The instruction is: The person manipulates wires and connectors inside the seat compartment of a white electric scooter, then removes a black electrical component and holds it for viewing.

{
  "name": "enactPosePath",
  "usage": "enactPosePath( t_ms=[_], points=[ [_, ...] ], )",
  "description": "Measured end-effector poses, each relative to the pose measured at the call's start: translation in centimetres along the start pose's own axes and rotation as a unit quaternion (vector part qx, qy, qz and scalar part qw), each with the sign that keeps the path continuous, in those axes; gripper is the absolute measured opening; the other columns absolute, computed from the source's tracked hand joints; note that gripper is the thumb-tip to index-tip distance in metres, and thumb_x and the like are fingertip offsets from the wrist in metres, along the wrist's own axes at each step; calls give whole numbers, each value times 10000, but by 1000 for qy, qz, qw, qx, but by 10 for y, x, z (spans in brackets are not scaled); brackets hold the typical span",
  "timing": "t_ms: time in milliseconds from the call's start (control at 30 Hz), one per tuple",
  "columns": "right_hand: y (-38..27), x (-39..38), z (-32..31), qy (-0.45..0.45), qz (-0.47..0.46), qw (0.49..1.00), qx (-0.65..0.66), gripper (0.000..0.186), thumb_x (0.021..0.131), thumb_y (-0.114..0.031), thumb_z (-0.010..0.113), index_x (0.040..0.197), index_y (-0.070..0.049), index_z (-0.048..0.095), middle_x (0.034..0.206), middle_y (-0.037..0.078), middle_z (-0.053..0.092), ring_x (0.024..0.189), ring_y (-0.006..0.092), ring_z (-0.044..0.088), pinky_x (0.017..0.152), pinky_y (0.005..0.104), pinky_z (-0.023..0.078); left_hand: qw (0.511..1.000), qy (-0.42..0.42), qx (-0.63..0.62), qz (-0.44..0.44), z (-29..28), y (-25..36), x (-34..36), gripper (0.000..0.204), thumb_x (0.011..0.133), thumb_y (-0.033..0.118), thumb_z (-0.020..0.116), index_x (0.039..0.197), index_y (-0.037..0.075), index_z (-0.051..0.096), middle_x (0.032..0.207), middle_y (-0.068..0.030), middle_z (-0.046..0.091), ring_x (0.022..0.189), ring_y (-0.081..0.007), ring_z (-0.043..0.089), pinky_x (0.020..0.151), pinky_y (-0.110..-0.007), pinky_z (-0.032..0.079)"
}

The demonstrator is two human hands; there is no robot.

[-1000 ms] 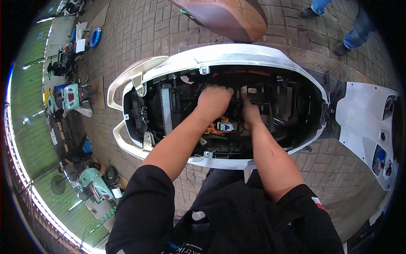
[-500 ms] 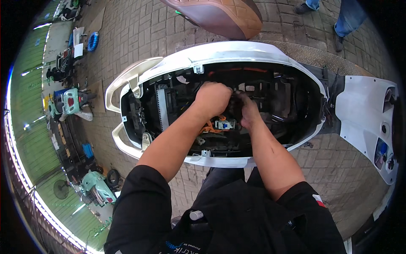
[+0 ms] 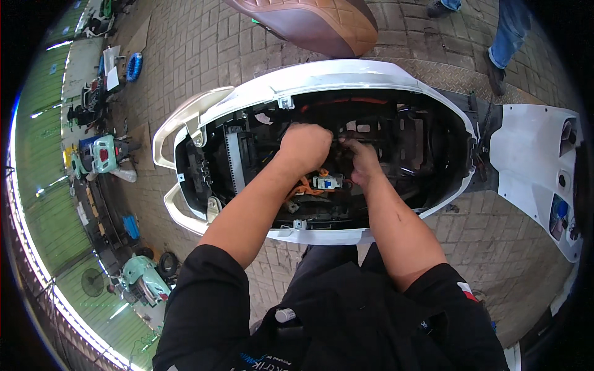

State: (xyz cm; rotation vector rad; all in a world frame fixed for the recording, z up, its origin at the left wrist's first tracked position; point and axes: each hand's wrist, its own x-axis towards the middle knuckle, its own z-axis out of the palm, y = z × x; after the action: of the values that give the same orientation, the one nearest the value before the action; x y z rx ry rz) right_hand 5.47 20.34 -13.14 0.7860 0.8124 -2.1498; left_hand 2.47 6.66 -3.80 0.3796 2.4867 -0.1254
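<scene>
Both my arms reach into the open, dark well of a white scooter body (image 3: 346, 75). My left hand (image 3: 307, 148) is closed in a fist, back of the hand up; what it grips is hidden underneath. Just to its right, my right hand (image 3: 365, 161) has its fingers bent inward toward the left fist, closed on something too dark and small to make out. Below the hands in the well sits a small white switch block (image 3: 328, 182) with a blue part, resembling a circuit breaker. Orange wires (image 3: 299, 190) lie at its left.
Cream grab rails (image 3: 162, 139) stick out at the left end. A white front panel (image 3: 532, 167) extends at the right. Beyond the body is a brown quilted seat (image 3: 322, 28). Another person's leg (image 3: 512, 34) stands at upper right. Mint-green scooters (image 3: 141, 275) line the left side.
My hands stay in nearly the same place, the right fingers slightly shifted beside the left fist. The other person's leg at upper right has come closer. The whole view has shifted slightly.
</scene>
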Motion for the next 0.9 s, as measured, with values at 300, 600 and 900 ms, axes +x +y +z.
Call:
enactPosePath(
  t_ms=[300,600,900],
  points=[
    [10,15,-7,79,-7,995,-68,365,849,-287,676,1057,5,611,1018,112,643,932,204,616,783,333,497,993,116,-4,-10,6,5,1,179,779,191,610,924,93,646,803,-117,668,807,-314,651,748,-431,491],
    [4,7,2,82,4,995,-49,307,857,-254,665,1045,-15,622,1005,96,650,918,195,609,820,337,488,998,43,21,33,-1,9,6,241,759,183,628,983,93,622,822,-118,669,837,-297,647,775,-423,483],
    [-2,-2,4,9,-12,1000,-27,313,842,-194,684,1078,-1,616,1020,109,653,899,208,621,797,347,499,997,61,-51,-1,-27,-6,-28,282,830,345,630,911,75,641,761,-159,654,783,-345,640,703,-449,504]
  ],
)
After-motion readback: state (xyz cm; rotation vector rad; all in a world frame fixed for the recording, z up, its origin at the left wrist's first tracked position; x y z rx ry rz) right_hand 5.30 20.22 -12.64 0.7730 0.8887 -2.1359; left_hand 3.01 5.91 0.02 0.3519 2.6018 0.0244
